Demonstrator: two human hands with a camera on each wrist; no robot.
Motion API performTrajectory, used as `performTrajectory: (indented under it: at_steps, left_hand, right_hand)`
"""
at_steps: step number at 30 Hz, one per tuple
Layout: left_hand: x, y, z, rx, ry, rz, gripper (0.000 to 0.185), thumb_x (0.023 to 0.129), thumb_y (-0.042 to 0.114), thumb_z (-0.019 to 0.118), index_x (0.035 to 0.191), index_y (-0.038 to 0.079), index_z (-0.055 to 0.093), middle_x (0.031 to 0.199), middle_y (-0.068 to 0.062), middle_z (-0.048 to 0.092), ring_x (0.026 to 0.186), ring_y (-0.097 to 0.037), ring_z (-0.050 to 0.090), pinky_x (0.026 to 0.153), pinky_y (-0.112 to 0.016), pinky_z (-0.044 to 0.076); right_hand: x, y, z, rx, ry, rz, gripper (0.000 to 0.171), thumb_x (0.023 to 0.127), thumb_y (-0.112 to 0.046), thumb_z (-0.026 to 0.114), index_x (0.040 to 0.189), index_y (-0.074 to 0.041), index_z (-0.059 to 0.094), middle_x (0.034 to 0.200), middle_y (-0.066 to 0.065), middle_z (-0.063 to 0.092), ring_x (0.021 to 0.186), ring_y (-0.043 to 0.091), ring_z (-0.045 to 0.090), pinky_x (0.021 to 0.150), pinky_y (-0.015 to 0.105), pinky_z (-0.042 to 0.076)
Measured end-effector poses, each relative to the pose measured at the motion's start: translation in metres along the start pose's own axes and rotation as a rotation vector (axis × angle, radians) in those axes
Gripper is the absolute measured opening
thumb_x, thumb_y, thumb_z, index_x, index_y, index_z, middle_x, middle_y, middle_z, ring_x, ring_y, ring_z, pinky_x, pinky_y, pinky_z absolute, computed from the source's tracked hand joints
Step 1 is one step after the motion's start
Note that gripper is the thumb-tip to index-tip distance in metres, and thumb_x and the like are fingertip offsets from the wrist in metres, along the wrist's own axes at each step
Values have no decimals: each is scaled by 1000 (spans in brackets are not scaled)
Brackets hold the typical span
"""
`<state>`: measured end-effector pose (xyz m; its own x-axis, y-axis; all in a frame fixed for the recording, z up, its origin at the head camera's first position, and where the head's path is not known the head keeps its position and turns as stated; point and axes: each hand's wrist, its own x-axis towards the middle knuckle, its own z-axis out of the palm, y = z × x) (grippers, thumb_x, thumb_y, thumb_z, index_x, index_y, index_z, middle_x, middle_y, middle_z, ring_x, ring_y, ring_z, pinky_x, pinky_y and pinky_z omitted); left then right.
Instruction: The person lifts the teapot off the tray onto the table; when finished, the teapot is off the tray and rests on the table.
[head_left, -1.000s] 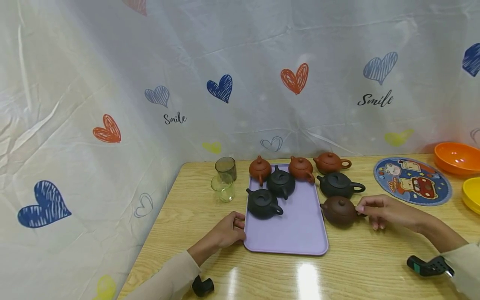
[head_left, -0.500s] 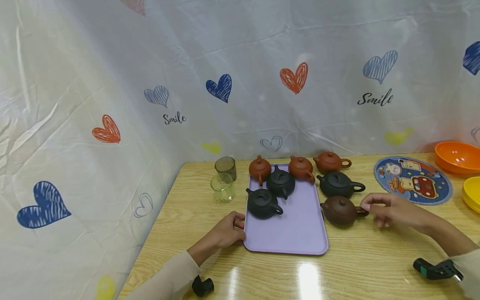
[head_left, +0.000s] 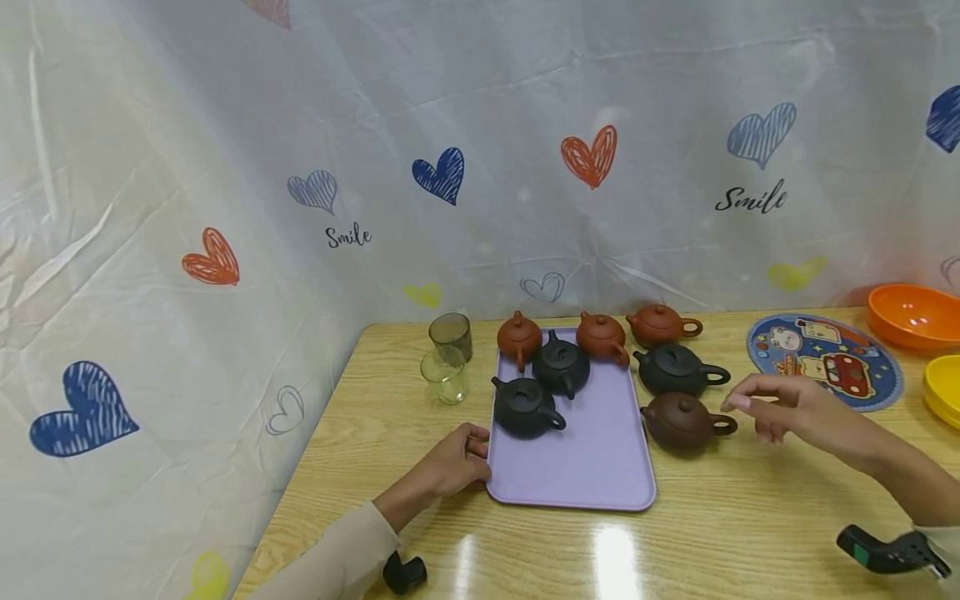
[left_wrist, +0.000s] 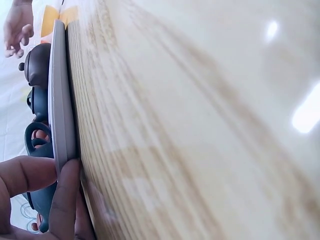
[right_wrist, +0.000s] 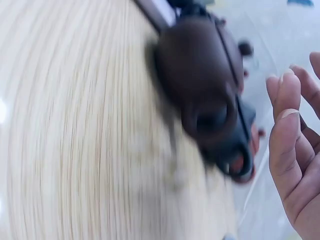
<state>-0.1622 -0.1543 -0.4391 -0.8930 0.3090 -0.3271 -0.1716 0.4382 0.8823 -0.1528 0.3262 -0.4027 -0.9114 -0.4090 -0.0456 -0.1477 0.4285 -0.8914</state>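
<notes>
Released: your right hand (head_left: 787, 408) has lifted off the dark brown teapot's (head_left: 678, 421) handle, fingers loose, holding nothing.
Teapot sits on the table just off the purple tray's (head_left: 600, 467) right edge; your left hand (head_left: 453, 462) pinches the left edge.

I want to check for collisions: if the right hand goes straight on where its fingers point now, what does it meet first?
Probably the black teapot beside the tray: the right hand points left, hovering just above the brown teapot. Depth is unclear, so it might pass over both.
</notes>
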Motion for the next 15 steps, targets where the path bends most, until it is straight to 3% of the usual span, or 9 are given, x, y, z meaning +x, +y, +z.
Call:
performTrajectory:
  at_steps: [4,8,12,15]
  left_hand:
    - [0,0,0,-6,-3,1,61,77,-5,66,134,-7,45,108,-17,54,88,-20,58,73,-36,60]
    - [0,1,0,-3,-2,-7,61,76,-5,67,134,-6,46,108,-16,54,88,-20,58,73,-35,60]
    - [0,0,0,3,-4,-6,61,77,-4,67,134,-6,46,108,-16,54,88,-20,58,73,-35,60]
    - [0,0,-1,5,-3,0,61,77,-5,66,134,-6,45,108,-16,54,87,-20,58,72,-36,60]
  right_hand:
    - [9,-13,19,99,-84,-109,23,106,-9,44,116,-1,63,87,7,64,65,25,60,56,37,52]
    - [19,-25,45,160,-156,-130,22,106,-10,45,115,0,63,95,6,66,63,24,61,55,36,54]
    - [30,-36,72,209,-207,-122,23,105,-12,48,115,5,60,96,13,64,62,21,61,54,36,55]
    - [38,-44,90,218,-199,-72,27,104,-17,52,114,6,60,101,21,64,61,18,60,53,34,55]
